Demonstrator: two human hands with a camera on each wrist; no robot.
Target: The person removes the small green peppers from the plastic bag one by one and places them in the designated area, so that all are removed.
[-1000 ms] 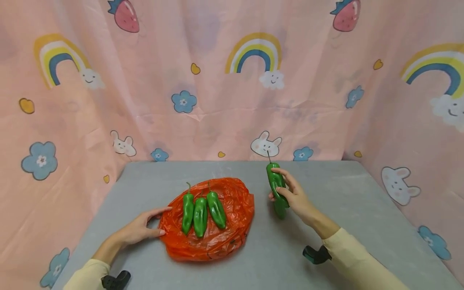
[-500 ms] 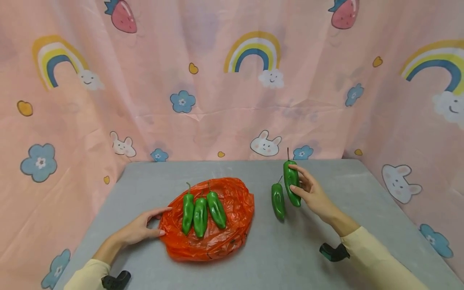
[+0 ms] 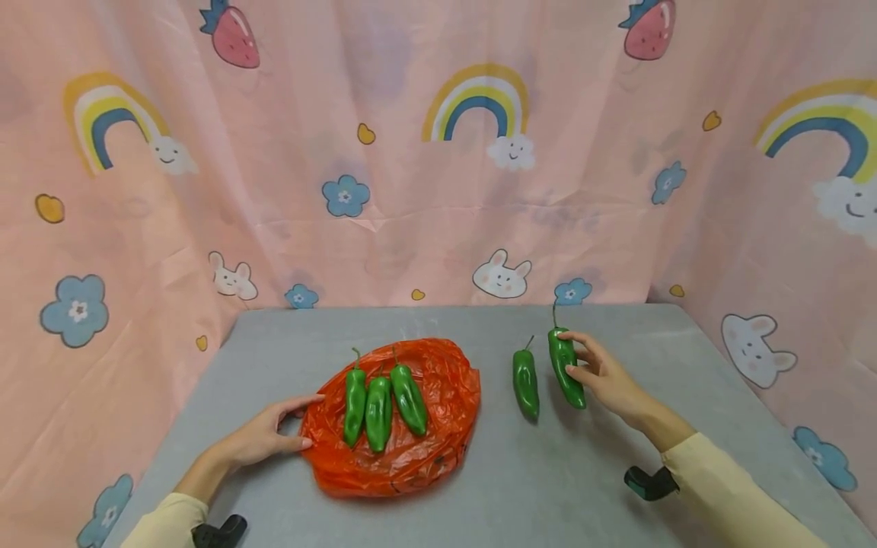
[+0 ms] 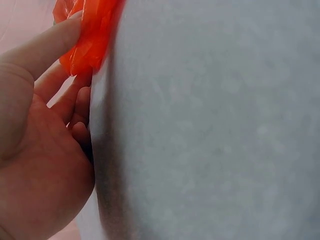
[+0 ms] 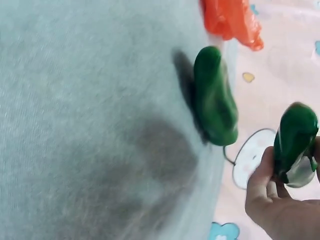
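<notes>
My left hand holds the left edge of a crumpled red plastic bag, thumb and index finger spread apart along it. In the left wrist view a bunched bit of the bag lies between the thumb and the fingers. Three green peppers lie side by side on the bag, stems pointing away. To the right, my right hand grips a green pepper between thumb and fingers, stem up and away, low over the table. Just left of it another green pepper lies on the table.
A grey tabletop carries everything. Pink printed cloth hangs at the back and both sides, meeting the table's far edge. Dark wrist-camera mounts stick out beneath both sleeves.
My right hand has carried its pepper rightward from over the other loose pepper, then lowered it beside that one, which is now uncovered. The left hand and bag have stayed put.
</notes>
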